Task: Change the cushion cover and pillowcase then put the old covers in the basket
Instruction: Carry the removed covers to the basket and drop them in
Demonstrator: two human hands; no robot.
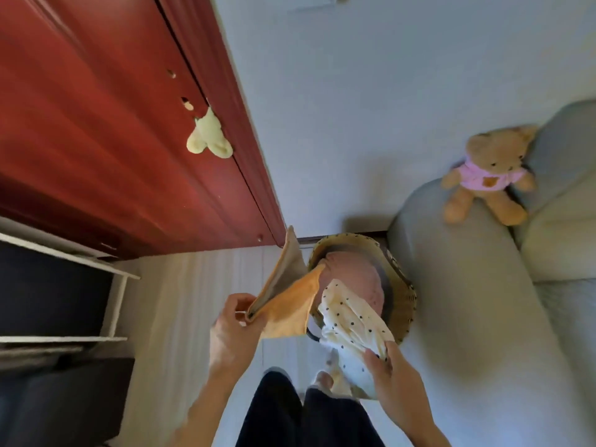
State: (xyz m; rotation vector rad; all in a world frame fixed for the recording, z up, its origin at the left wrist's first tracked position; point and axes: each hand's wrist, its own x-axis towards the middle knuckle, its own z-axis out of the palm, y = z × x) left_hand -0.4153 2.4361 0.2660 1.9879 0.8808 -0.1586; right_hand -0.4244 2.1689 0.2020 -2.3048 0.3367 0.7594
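orange cover (pixel 285 306) pinched by left hand (pixel 232 324), dotted cover (pixel 350 321) gripped by right hand (pixel 392 371); both held over basket (pixel 407 298), likely for dropping in.

Soft, even daylight fills the room, fairly bright and without glare. The door (pixel 96 124) at upper left is streaked with motion blur, and the whole frame is slightly soft. A dark shadow sits just above the basket (pixel 407 285). Wide-angle distortion bends the sofa (pixel 467 285) at right, and the lower left falls dim.
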